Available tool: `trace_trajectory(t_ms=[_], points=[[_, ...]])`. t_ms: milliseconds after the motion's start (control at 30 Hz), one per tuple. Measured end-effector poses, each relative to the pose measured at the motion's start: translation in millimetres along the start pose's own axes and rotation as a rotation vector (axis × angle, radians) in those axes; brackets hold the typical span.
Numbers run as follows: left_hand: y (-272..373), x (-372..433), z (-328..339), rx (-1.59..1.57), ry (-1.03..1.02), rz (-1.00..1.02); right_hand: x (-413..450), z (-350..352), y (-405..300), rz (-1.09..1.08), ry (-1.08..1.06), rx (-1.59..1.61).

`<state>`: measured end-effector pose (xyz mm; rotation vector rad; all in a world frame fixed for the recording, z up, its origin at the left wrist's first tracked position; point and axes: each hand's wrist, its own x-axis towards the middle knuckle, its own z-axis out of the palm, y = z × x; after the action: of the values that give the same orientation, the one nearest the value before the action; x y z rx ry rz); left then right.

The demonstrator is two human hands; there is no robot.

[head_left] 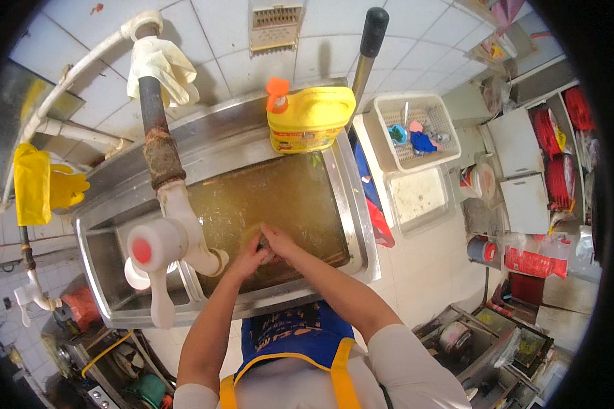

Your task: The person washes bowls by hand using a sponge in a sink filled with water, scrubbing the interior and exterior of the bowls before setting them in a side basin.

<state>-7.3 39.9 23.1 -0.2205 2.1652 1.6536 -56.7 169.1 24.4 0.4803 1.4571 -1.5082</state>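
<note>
Both hands meet low over the near side of a stainless steel sink basin filled with murky brownish water. My left hand and my right hand have their fingertips close together, partly in or just above the water. Something small and greyish shows between the palms, too unclear to name; which hand bears it cannot be told. To the left of the hands hangs a white plastic tap with a red-marked handle. Behind the water stands a yellow jug with an orange pump top.
A second basin at left holds a white dish. Yellow rubber gloves hang on a pipe. A black-handled pole leans behind the sink. At right stand a white plastic basket of small items and a clear tub.
</note>
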Motion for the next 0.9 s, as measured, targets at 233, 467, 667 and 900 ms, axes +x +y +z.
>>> trace_trajectory(t_ms=[233, 467, 667, 900], points=[[36, -1, -24, 0.265, -0.31, -0.209, 33, -13, 7, 0.245, -0.083, 0.016], [-52, 26, -37, -0.811, 0.455, -0.373, 45, -5, 15, -0.005, -0.286, 0.272], [-26, 11, -1, 0.164, 0.423, -0.166, 51, -14, 34, -0.178, -0.009, 0.597], [8, -10, -49, 0.363, 0.138, -0.007, -3, -3, -22, 0.158, -0.399, 0.606]])
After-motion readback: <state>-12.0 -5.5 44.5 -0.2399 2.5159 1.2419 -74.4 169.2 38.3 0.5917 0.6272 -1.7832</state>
